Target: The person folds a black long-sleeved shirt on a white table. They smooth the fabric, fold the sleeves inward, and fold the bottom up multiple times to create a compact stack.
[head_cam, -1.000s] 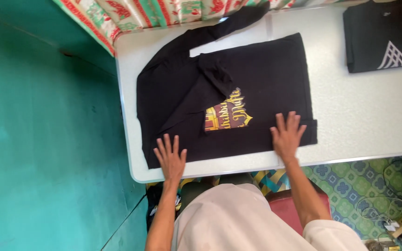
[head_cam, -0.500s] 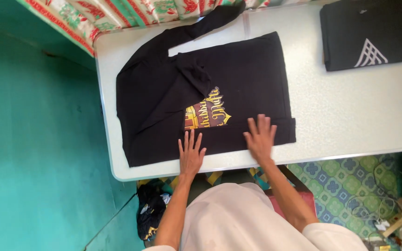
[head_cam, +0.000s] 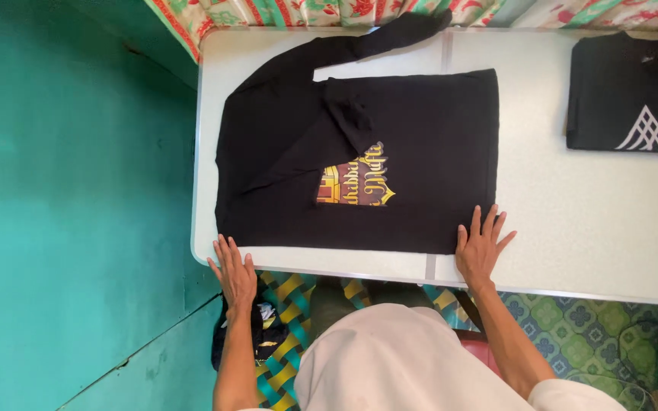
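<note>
A black T-shirt point(head_cam: 413, 144) with a gold and brown print point(head_cam: 356, 185) lies partly folded on a white table point(head_cam: 603, 221), one sleeve trailing toward the far edge. My left hand point(head_cam: 232, 272) rests flat, fingers spread, at the shirt's near left corner by the table's front edge. My right hand point(head_cam: 481, 245) lies flat with fingers apart at the shirt's near right corner, fingertips touching the cloth. Neither hand grips anything.
A second black shirt point(head_cam: 634, 95), folded, with a white triangle print, lies at the table's far right. A red and green patterned cloth point(head_cam: 329, 11) runs along the back. A teal wall point(head_cam: 70, 190) is on the left. Dark clothing point(head_cam: 249, 342) lies on the patterned floor below.
Both hands have moved apart from the shirt's near middle to its two near corners. The near edge, which stuck out at the right, now lies folded in straight.
</note>
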